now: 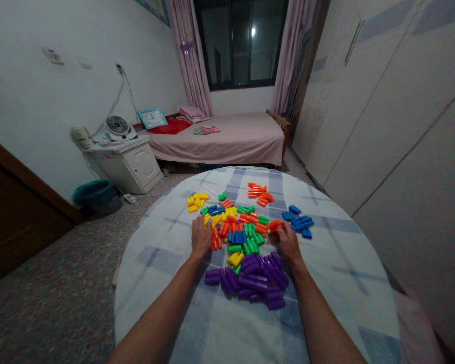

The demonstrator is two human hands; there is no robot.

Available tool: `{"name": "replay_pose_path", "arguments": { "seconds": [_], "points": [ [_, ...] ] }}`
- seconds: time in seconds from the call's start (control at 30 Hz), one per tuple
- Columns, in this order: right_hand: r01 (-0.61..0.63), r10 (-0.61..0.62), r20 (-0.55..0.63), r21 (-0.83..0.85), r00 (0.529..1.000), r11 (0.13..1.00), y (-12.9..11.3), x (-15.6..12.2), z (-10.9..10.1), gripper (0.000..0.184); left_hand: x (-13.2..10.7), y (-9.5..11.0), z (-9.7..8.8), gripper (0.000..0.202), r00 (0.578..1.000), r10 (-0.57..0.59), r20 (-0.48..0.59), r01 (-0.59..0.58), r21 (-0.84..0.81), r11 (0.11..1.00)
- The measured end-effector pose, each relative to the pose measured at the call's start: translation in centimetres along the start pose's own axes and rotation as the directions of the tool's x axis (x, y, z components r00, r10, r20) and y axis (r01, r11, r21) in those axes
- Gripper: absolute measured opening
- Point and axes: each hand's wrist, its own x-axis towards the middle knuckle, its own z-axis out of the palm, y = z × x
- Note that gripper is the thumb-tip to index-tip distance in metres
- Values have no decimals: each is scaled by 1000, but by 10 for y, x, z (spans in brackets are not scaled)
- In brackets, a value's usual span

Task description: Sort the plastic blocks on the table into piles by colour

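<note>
On the round table lies a mixed heap of plastic pieces shaped like joined tubes, in yellow, orange, green and blue. My right hand pinches an orange plastic piece at the heap's right side. At the left side rests my left hand, its fingers partly bent beside yellow pieces and orange pieces; I see nothing held in it. Between the hands are green pieces and blue pieces. Closer to me lies a large pile of purple pieces.
Separate groups lie farther out: yellow pieces, orange pieces and blue pieces. A checked cloth covers the table. Beyond stand a bed, a white cabinet with a fan, and a wardrobe.
</note>
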Motion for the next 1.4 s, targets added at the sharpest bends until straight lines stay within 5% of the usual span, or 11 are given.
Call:
{"name": "replay_pose_path", "arguments": {
  "seconds": [0.13,0.27,0.4,0.63,0.9,1.1,1.4],
  "points": [
    [23,-23,8,-30,1000,999,-3,-4,1,25,5,8,23,41,998,36,-50,-42,-118,992],
    [171,-172,18,-264,985,949,-7,-8,4,23,10,4,28,40,994,32,-104,-54,-216,975],
    [273,-257,94,-317,962,908,-9,-10,6,20,16,-4,30,38,994,37,-101,-63,-270,961],
    [327,-253,227,-398,940,857,-9,-11,4,19,18,-6,33,38,995,53,-88,-75,-270,960],
    [256,-198,173,-459,965,850,-19,-14,2,13,17,1,31,39,995,35,-92,-55,-228,972],
    [59,54,211,-494,976,868,-27,2,0,24,17,4,30,37,996,29,-84,-44,-188,981],
    [305,-106,326,-653,939,694,-36,17,32,21,15,6,28,35,997,32,-73,-44,-159,986]
  ]
}}
